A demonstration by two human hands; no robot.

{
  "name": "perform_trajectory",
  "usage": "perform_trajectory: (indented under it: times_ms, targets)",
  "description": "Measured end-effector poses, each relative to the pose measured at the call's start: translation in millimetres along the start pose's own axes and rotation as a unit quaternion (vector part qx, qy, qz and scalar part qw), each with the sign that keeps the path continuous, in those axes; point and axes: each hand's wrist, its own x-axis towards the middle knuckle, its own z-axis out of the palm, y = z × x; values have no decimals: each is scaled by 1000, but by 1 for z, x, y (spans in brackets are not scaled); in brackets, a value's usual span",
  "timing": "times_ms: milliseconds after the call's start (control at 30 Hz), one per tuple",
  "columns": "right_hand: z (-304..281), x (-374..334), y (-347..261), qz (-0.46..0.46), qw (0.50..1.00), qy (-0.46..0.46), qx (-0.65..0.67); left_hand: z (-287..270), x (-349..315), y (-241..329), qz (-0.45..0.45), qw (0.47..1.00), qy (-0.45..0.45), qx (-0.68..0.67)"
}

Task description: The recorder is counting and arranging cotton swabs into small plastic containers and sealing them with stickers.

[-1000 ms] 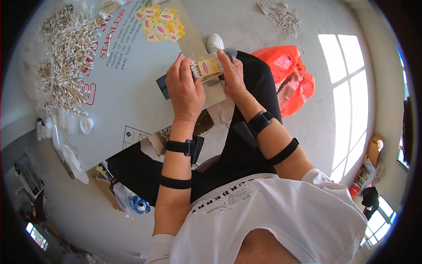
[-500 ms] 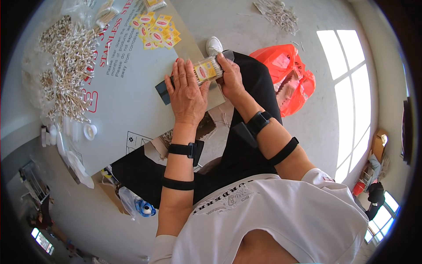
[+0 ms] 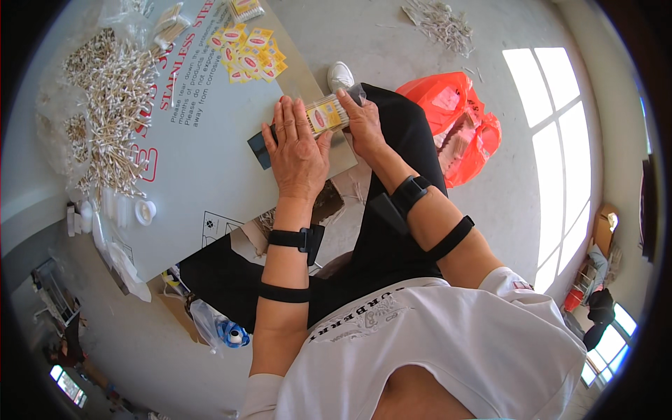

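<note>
A clear packet of cotton swabs (image 3: 326,116) with a yellow label facing up lies at the table's right edge. My right hand (image 3: 364,126) grips its right end, thumb on top, and some clear plastic sticks out past the fingers. Stretched flat, my left hand (image 3: 299,150) rests over the packet's left end and over a dark flat block (image 3: 260,150). The fingers hide most of that block and whatever lies beneath them. Beyond my hands, several loose yellow labels (image 3: 252,52) are spread on the grey table (image 3: 210,161).
A large heap of loose cotton swabs (image 3: 115,112) covers the table's left side. Another swab packet (image 3: 245,8) lies at the far edge. A white round lid (image 3: 145,211) sits near the left corner. On the floor are a red plastic bag (image 3: 455,126) and scattered swabs (image 3: 441,26).
The packet and my right hand have shifted very slightly left. My left hand stays almost in place.
</note>
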Motion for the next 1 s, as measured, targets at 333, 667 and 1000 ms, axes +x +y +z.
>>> perform_trajectory:
  times_ms: [333, 667, 1000]
  targets:
    - [-3, 0, -5, 48, 996, 7, 80, -1, -10, -1, -41, 999, 27, -7]
    - [2, -3, 2, -101, 991, -2, -92, -4, -15, -1, -61, 995, -44, 69]
    - [2, -11, -14, 92, 984, 45, 146, -3, -16, -4, -63, 996, -35, 48]
